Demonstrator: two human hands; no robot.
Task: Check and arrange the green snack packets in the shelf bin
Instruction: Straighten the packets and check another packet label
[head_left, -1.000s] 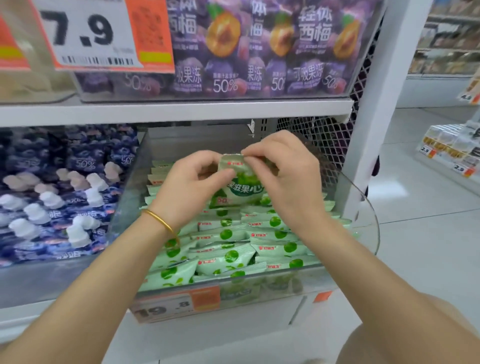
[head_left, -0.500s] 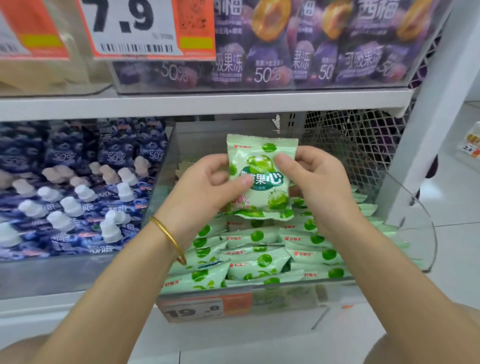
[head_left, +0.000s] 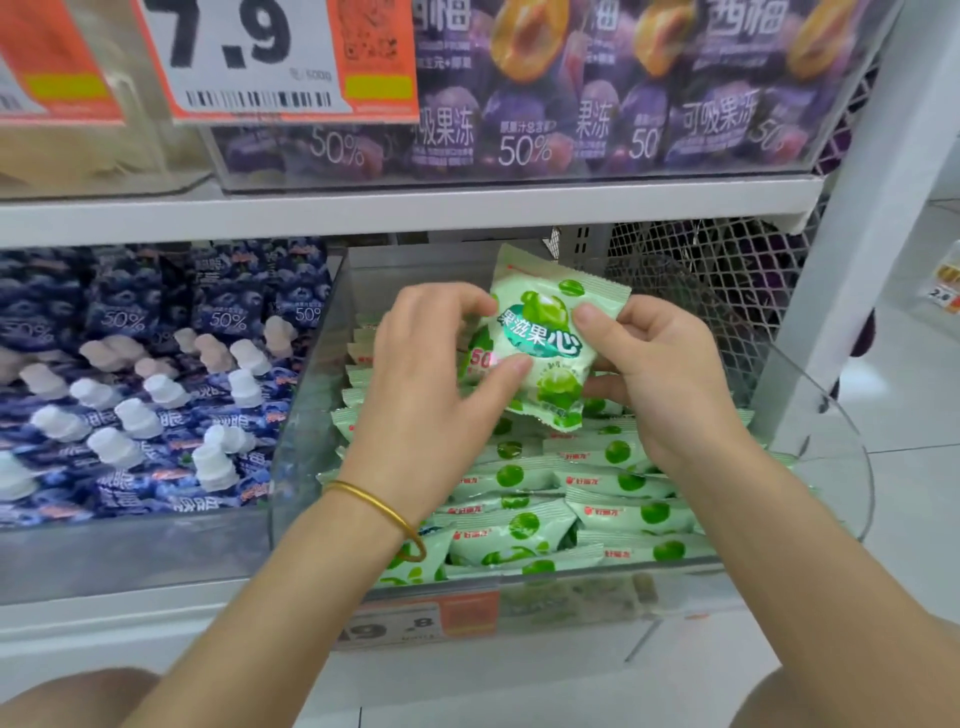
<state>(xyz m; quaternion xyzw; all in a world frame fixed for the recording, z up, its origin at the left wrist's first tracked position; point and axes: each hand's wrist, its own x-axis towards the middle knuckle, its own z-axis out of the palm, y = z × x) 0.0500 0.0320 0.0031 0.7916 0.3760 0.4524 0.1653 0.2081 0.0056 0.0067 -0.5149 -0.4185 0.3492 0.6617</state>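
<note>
A green snack packet (head_left: 545, 332) with white lettering is held up over the clear shelf bin (head_left: 831, 457), face toward me and tilted to the right. My left hand (head_left: 431, 379) pinches its left side, thumb across the lower front. My right hand (head_left: 660, 369) grips its right edge, thumb on the front. Below the hands, several more green packets (head_left: 545, 519) lie in overlapping rows inside the bin, partly hidden by my hands.
A bin of blue pouches with white caps (head_left: 156, 389) stands to the left. The white shelf board (head_left: 415, 208) above carries purple plum jelly packs (head_left: 571, 88) and a 7.9 price tag (head_left: 249, 57). A wire mesh panel (head_left: 701, 270) closes the right side.
The packet was first bent between both hands low over the bin, then raised and shown flat. It now tilts to the right, and my left thumb has slid lower across its front.
</note>
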